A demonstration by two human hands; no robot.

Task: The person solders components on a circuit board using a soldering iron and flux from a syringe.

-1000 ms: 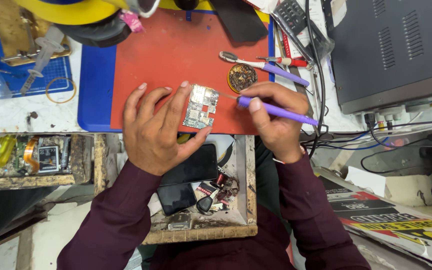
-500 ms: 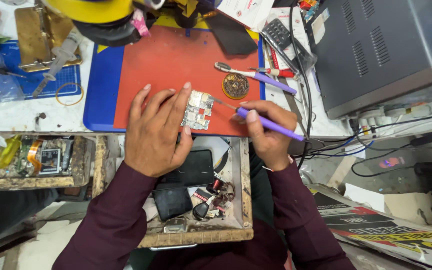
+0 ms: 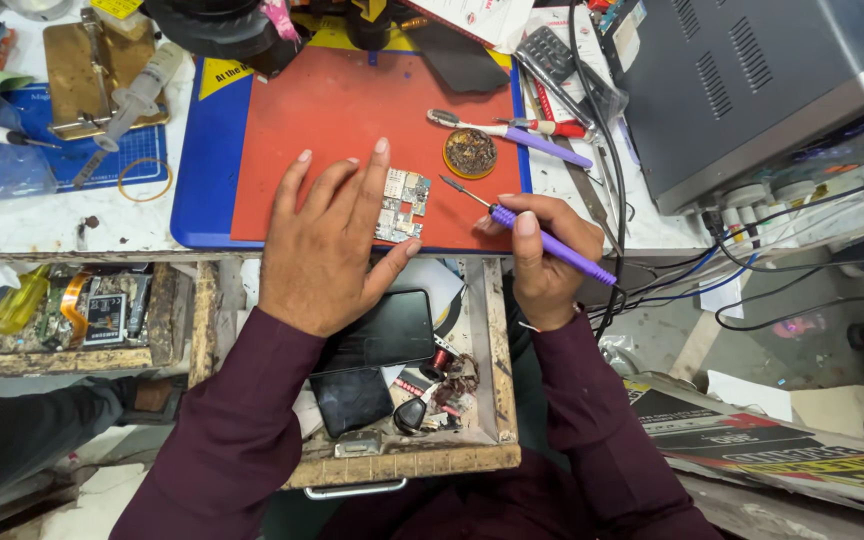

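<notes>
**Hands on the circuit board at the red mat**

I see my left hand lying flat and spread on the red mat, fingers extended, not clenched around anything; its fingertips and thumb rest against the small circuit board, pinning it near the mat's front edge. My right hand is closed around a purple-handled screwdriver, held like a pen, its metal tip pointing up and left and ending just beside the board's right side. I cannot tell whether the tip touches the board.

Just beyond the tip sits a round tin of brownish material, and past it a second purple-handled tool lies across the mat's right edge. The red mat lies on a blue mat. Below the bench edge an open wooden drawer holds two dark phones and small parts. A grey metal box stands to the right with black cables trailing from it. A syringe lies at the far left, well apart from both hands.
</notes>
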